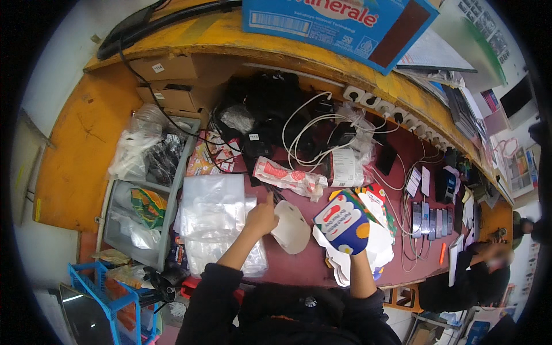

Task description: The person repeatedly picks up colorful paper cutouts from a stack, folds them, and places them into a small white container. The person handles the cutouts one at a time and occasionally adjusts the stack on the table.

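Reaching beneath the blue printed piece [342,217], my right hand [359,261] has a grip I cannot tell; a careless drag could sweep nearby white pieces [379,246] off the table [296,270]. Farther up, my left hand [263,218] touches the pale piece [292,230], forefinger straight, hold unclear; beyond, loose cables [322,119] could snag it.

1. Bags [210,207]: clear, wrinkled, glossy plastic.
2. White card [292,231]: smooth, matt paper.
3. Printed card [345,221]: smooth paper.
4. Bin [180,181]: grey, smooth plastic.
5. Shelf [172,37]: yellow, scuffed wood.
6. Sleeves [210,290]: dark, matt cloth.
7. Carton [345,27]: printed cardboard.
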The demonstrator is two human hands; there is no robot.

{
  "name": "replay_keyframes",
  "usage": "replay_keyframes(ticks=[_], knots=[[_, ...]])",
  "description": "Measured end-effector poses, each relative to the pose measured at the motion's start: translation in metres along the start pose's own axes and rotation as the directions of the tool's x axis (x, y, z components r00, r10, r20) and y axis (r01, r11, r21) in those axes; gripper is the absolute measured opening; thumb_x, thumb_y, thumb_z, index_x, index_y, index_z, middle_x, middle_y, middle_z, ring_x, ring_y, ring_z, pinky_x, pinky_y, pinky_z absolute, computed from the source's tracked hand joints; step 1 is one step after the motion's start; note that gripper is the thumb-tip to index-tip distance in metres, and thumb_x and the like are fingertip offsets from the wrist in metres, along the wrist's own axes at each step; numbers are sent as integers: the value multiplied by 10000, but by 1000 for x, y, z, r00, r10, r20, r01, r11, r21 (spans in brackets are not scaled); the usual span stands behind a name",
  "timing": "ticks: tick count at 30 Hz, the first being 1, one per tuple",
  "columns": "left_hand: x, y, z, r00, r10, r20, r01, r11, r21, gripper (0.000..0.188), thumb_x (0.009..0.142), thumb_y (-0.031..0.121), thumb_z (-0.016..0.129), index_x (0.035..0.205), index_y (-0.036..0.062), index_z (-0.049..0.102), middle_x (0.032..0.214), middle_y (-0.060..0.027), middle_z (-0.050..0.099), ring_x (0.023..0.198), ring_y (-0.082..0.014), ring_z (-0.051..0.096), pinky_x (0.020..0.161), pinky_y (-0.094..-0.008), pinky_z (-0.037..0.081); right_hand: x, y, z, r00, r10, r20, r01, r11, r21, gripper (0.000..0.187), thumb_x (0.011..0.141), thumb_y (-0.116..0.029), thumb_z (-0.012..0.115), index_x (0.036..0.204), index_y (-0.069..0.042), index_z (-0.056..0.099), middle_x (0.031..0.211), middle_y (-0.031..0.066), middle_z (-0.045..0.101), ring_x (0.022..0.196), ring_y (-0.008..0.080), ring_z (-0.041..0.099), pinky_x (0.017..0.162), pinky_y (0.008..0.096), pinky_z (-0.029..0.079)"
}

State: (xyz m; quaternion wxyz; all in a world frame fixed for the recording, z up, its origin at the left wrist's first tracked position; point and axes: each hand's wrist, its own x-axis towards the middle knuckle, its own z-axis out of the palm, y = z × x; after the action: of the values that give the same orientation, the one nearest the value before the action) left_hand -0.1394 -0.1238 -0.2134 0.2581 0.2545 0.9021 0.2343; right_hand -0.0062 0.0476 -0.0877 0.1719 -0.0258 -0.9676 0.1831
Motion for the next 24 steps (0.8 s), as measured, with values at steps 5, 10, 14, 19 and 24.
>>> replay_keyframes(ticks=[5, 10, 14, 19, 24], knots=[[-49, 6, -13, 998, 64, -28, -61, 993, 101, 809, 690, 338, 724, 1301, -19, 331, 1012, -219, 607, 913, -394, 616, 777, -434, 506, -36, 27, 5, 1000, -15, 7, 15, 1000, 17, 275, 692, -165, 666, 934, -70, 577, 872, 103, 578, 817, 291, 578, 661, 395, 458], [-25, 4, -9, 918, 343, -201, -335, 940, 70, 597, 730, 267, 697, 1235, 34, 480, 999, -176, 600, 943, -361, 600, 782, -423, 495, -55, 17, 79, 982, 119, 147, -129, 989, 65, 346, 674, -127, 669, 1001, -43, 591, 989, 127, 612, 872, 292, 621, 738, 402, 496], [-4, -4, 5, 942, 336, 17, -336, 939, 68, 296, 785, 243, 635, 1024, 70, 651, 903, -183, 641, 870, -364, 616, 743, -448, 501, -51, -2, 133, 905, 277, 323, -259, 961, -98, 369, 697, -121, 650, 1045, -29, 570, 1045, 154, 598, 909, 310, 624, 759, 423, 506], [-10, -14, 9, 986, 165, -30, -166, 986, -20, 229, 835, 269, 582, 886, 73, 688, 767, -184, 645, 752, -373, 630, 686, -466, 493, -43, -12, 140, 736, 286, 614, -184, 957, -225, 458, 764, -80, 587, 1187, -7, 428, 1107, 238, 537, 933, 401, 609, 746, 457, 525], [-12, -21, 17, 985, 156, -69, -168, 952, -255, 283, 849, 291, 573, 983, 57, 663, 729, -193, 626, 714, -347, 633, 660, -420, 495, -29, -18, 158, 551, 375, 745, -253, 926, -279, 528, 779, -105, 616, 1205, -31, 312, 1105, 255, 521, 949, 408, 616, 724, 437, 542]])
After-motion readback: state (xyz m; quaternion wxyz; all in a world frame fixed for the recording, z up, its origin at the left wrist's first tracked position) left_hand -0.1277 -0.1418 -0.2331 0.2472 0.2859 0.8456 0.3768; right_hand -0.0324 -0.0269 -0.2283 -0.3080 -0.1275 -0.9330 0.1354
